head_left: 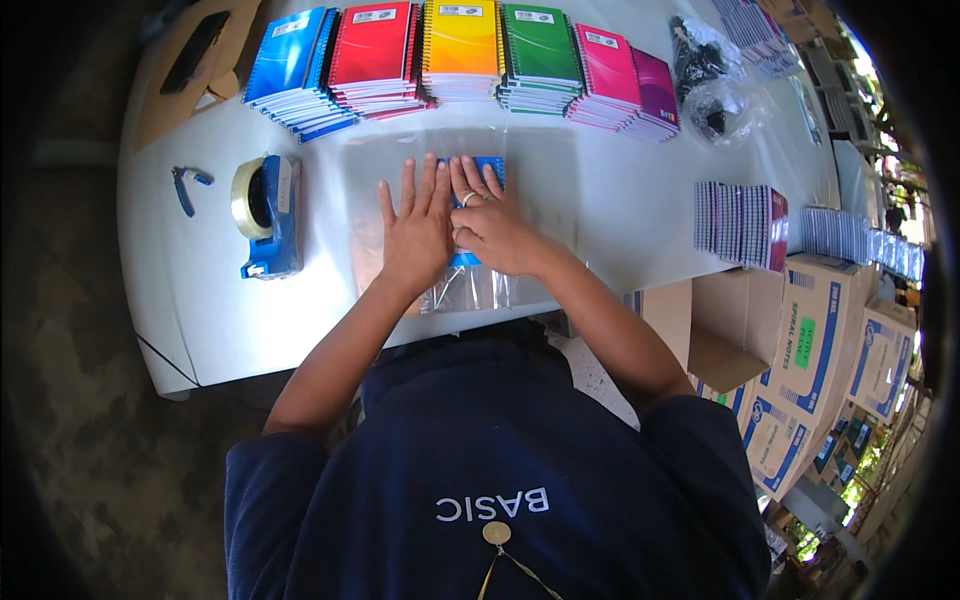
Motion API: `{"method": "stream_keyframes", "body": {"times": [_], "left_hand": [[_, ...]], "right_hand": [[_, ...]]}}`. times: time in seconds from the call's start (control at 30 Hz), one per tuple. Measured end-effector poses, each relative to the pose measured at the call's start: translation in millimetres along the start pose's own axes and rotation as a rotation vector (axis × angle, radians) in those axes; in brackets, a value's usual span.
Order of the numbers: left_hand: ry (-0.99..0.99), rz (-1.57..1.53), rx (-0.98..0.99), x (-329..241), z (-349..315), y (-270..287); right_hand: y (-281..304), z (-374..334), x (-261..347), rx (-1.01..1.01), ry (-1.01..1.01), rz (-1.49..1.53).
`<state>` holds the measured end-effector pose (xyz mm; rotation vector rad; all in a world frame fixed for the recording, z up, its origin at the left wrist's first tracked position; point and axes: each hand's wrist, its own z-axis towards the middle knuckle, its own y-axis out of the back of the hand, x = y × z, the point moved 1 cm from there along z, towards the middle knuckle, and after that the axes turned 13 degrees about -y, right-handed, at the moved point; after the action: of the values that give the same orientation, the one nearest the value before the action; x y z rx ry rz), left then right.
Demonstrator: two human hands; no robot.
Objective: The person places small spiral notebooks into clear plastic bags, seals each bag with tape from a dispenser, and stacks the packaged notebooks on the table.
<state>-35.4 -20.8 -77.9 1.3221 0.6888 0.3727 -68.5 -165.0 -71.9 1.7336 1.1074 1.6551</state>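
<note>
1. Biggest first: the pale, smooth table (640, 210) fills the frame's middle, its edges bowing with the lens.
2. Across the top, a row of spiral notebooks (462, 50): glossy covers, coiled bindings, squared paper stacks.
3. Now centre frame, clear plastic (480, 290), thin, shiny and creased. It looks feather-light, limp and slippery, easy to crumple; best taken by an edge.
4. And there's the blue notebook (466, 259), frame centre, mostly hidden beneath the hands. Inside the plastic or under it? Can't tell. It should be light, fairly stiff yet bendable, slick on the cover; grip the long sides and spare the coil.
5. The left hand (420, 228) lies flat over it, fingers spread. The right hand (500, 230) presses alongside, some fingers reaching up, others bent; whether it pinches anything, I can't tell.
6. Left of centre, a hard blue tape dispenser (283, 220), glossy roll facing left.
7. Farther left, small blue-handled snips (181, 190).
8. Smallest: a shiny ring (467, 198) on the right hand.
</note>
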Motion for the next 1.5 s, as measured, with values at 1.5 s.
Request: {"method": "stream_keyframes", "body": {"times": [1.5], "left_hand": [[0.863, -1.210, -0.119, 170, -138, 115]], "right_hand": [[27, 9, 20, 0.070, -0.194, 0.110]]}}
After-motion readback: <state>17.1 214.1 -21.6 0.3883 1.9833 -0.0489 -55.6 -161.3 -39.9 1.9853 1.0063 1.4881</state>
